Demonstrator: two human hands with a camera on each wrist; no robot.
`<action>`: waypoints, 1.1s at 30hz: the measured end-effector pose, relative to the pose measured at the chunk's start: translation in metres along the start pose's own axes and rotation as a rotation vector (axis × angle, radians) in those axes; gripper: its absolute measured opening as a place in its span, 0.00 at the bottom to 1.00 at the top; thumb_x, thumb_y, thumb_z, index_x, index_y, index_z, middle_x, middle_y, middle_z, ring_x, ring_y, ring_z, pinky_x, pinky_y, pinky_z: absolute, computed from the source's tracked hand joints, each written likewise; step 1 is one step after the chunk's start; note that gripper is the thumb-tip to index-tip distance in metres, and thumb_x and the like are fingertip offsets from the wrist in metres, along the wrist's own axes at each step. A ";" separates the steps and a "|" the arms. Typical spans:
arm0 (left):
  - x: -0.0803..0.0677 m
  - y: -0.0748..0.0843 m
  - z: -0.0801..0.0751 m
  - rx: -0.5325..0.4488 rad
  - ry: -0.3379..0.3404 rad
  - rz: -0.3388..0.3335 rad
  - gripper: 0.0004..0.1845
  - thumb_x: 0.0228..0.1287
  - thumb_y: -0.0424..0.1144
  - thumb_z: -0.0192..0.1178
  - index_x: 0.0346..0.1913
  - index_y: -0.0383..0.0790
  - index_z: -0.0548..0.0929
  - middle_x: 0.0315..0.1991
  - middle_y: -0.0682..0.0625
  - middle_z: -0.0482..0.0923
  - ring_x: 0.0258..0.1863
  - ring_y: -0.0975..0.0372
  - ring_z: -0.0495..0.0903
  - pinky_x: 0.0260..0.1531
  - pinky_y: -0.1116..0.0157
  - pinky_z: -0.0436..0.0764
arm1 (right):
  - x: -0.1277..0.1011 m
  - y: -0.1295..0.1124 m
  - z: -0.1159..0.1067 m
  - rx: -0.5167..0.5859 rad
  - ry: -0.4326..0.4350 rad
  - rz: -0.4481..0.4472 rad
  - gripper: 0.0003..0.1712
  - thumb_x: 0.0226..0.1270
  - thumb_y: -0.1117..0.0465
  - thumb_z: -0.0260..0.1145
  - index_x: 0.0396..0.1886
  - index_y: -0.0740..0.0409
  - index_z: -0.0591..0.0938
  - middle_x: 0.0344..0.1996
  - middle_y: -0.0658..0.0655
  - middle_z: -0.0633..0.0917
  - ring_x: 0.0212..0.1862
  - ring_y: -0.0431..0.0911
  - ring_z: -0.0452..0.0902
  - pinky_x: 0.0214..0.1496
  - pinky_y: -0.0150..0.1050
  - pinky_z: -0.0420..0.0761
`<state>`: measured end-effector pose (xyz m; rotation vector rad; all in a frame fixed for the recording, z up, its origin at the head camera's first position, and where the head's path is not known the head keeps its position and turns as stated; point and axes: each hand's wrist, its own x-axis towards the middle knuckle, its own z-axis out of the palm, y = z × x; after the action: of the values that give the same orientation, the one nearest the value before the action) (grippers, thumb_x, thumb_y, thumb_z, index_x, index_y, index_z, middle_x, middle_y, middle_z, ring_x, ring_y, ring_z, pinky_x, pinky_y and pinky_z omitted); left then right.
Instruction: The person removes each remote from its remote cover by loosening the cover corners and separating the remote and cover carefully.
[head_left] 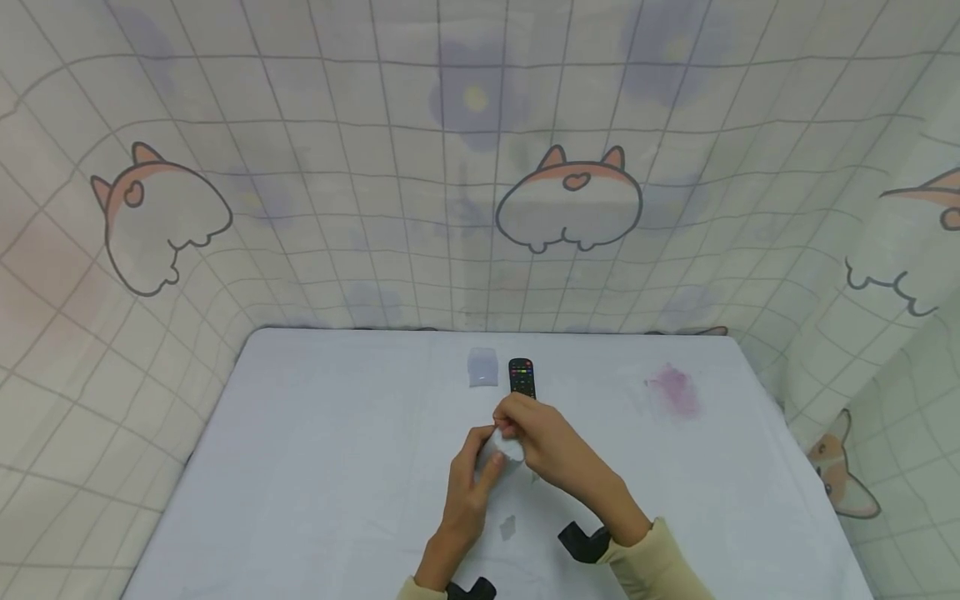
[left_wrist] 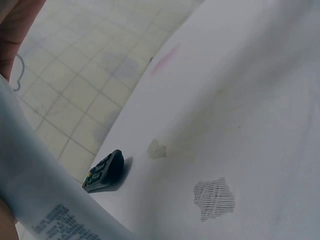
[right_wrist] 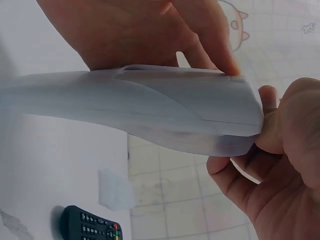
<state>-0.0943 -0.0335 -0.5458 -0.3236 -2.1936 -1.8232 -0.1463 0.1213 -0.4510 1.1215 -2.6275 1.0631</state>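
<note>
A white, smooth, sheet-like piece (right_wrist: pixel 165 100), bent over into layers, is held up between both hands. Grey block-like print (left_wrist: pixel 65 225) shows on it in the left wrist view. My left hand (head_left: pixel 467 496) holds it from the left side, with a fingertip on its upper edge near the end in the right wrist view. At that same end, the right hand (head_left: pixel 546 442) pinches the edge between thumb and fingers. A black remote control (head_left: pixel 522 377) with coloured buttons lies just beyond the right hand, which partly covers it in the head view.
Beside the remote lies a pale translucent square (head_left: pixel 483 367). A grey striped patch (left_wrist: pixel 214 199) is on the white tabletop (head_left: pixel 322 467) near me, and a pink stain (head_left: pixel 675 390) is at the right. A patterned curtain (head_left: pixel 390 192) surrounds the table's back and sides.
</note>
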 end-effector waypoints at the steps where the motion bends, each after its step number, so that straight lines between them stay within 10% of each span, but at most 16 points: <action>1: -0.001 -0.001 0.001 0.004 0.010 0.003 0.14 0.75 0.37 0.54 0.59 0.45 0.78 0.52 0.49 0.86 0.47 0.67 0.81 0.52 0.65 0.80 | 0.000 0.000 0.001 -0.010 0.013 -0.007 0.05 0.73 0.65 0.64 0.38 0.54 0.76 0.35 0.47 0.76 0.39 0.37 0.72 0.41 0.31 0.76; 33: -0.003 -0.002 0.008 0.012 0.081 0.084 0.10 0.79 0.29 0.47 0.51 0.41 0.78 0.44 0.50 0.85 0.40 0.70 0.78 0.39 0.68 0.80 | 0.001 -0.004 0.012 0.139 0.064 0.241 0.12 0.73 0.71 0.63 0.32 0.52 0.74 0.27 0.47 0.75 0.29 0.37 0.69 0.31 0.28 0.69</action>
<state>-0.0929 -0.0255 -0.5498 -0.3287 -2.1030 -1.7473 -0.1425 0.1111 -0.4572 0.7904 -2.7240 1.3203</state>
